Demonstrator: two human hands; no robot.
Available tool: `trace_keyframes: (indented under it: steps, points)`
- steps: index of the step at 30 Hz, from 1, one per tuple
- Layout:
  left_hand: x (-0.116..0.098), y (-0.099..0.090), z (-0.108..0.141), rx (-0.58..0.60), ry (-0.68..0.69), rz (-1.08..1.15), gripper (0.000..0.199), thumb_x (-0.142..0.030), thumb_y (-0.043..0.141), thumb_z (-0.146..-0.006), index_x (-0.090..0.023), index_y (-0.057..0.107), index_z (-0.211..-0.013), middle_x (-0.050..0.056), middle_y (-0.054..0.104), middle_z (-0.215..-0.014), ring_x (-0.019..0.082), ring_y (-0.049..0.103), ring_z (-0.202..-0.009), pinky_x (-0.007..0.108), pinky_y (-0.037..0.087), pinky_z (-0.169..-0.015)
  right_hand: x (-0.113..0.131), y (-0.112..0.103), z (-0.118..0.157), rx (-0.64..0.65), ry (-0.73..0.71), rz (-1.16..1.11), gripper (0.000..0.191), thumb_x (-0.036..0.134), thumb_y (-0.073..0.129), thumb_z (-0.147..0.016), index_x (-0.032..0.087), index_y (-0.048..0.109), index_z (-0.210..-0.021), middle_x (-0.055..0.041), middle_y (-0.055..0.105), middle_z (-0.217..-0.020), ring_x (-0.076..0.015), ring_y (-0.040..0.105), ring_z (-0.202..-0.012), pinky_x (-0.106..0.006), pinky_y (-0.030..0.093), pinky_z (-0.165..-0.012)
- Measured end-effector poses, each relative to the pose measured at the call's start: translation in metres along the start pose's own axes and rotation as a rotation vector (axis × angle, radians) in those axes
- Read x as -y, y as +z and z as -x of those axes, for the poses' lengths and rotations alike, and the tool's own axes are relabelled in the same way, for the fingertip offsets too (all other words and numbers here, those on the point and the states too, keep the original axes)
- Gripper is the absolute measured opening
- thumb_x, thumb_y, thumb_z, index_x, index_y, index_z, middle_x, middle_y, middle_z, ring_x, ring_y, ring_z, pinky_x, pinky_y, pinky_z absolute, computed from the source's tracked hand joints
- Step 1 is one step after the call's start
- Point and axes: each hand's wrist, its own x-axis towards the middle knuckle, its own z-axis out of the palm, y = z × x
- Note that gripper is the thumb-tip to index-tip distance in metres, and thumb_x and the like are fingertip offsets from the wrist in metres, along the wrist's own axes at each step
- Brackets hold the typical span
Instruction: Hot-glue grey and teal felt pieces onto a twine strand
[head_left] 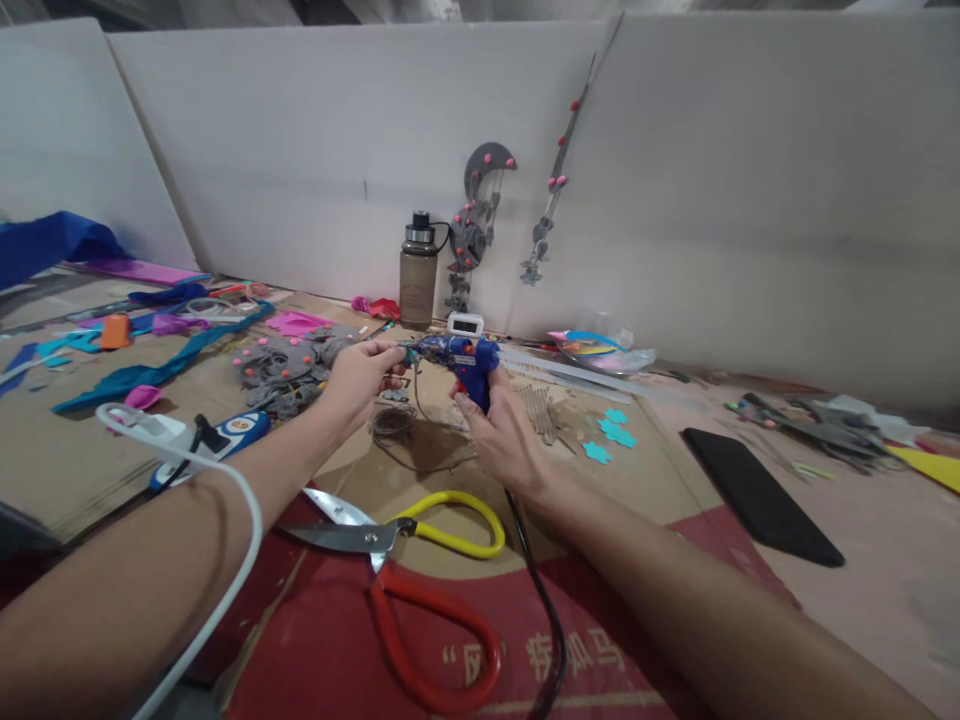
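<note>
My right hand (502, 425) is wrapped round the handle of a blue glue gun (472, 368), whose nozzle points left and which has a long clear glue stick (570, 375) out of its back. At the nozzle, my left hand (365, 378) pinches a small teal piece (409, 356) with a grey cord hanging from it. Below my hands lies a loose coil of grey cord (394, 424). Several turquoise felt flowers (616, 432) lie to the right, beside a row of short grey strips (536, 405).
Large scissors (386, 540) lie open in front, near a black cable (536, 580). A black phone (761, 495) is at right. Behind stand a bottle (418, 280) and a small clock (465, 324). Felt scraps and grey decorated pieces (281, 370) cover the left.
</note>
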Motion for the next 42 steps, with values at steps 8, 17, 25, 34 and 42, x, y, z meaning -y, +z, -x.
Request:
trace_keyframes:
  steps: [8, 17, 25, 34, 42]
  points:
    - [-0.0006, 0.0007, -0.0007, -0.017, 0.014, 0.014, 0.011, -0.014, 0.068, -0.063, -0.010, 0.059, -0.068, -0.001, 0.054, -0.056, 0.007, 0.050, -0.048, 0.017, 0.041, -0.042, 0.0003, 0.0013, 0.0025, 0.001, -0.005, 0.042, 0.030, 0.028, 0.042, -0.088, 0.016, 0.052, -0.113, -0.0109, 0.062, -0.103, -0.0230, 0.056, -0.088, -0.040, 0.044, -0.086]
    - [-0.0016, 0.0017, 0.0004, -0.013, 0.005, 0.003, 0.012, -0.014, 0.069, -0.063, -0.010, 0.059, -0.068, -0.001, 0.055, -0.056, 0.007, 0.050, -0.048, 0.017, 0.040, -0.041, 0.0017, 0.0026, 0.0042, -0.027, 0.013, 0.059, 0.031, 0.029, 0.042, -0.087, 0.019, 0.050, -0.115, -0.0104, 0.061, -0.104, -0.0238, 0.057, -0.087, -0.041, 0.044, -0.085]
    - [-0.0027, 0.0041, 0.0033, -0.021, -0.014, 0.003, 0.010, -0.012, 0.068, -0.063, -0.011, 0.058, -0.064, -0.001, 0.054, -0.051, 0.007, 0.049, -0.045, 0.018, 0.039, -0.042, 0.0010, 0.0028, 0.0052, -0.030, 0.021, 0.043, 0.031, 0.027, 0.044, -0.086, 0.020, 0.050, -0.116, -0.0076, 0.061, -0.099, -0.0223, 0.056, -0.083, -0.037, 0.045, -0.082]
    - [-0.0022, 0.0032, 0.0013, -0.025, -0.008, 0.021, 0.011, -0.012, 0.068, -0.062, -0.011, 0.058, -0.065, -0.001, 0.053, -0.052, 0.007, 0.049, -0.046, 0.017, 0.039, -0.041, 0.0016, 0.0034, 0.0058, -0.023, 0.026, 0.035, 0.036, 0.028, 0.043, -0.087, 0.019, 0.047, -0.121, -0.0086, 0.061, -0.101, -0.0219, 0.056, -0.085, -0.039, 0.044, -0.085]
    - [-0.0039, 0.0038, 0.0018, -0.024, -0.015, 0.024, 0.009, -0.011, 0.066, -0.064, -0.010, 0.058, -0.063, -0.001, 0.052, -0.051, 0.006, 0.048, -0.045, 0.017, 0.039, -0.040, 0.0047, 0.0033, 0.0058, -0.026, 0.031, 0.029, 0.036, 0.029, 0.045, -0.085, 0.018, 0.050, -0.118, -0.0108, 0.061, -0.105, -0.0243, 0.057, -0.088, -0.042, 0.044, -0.088]
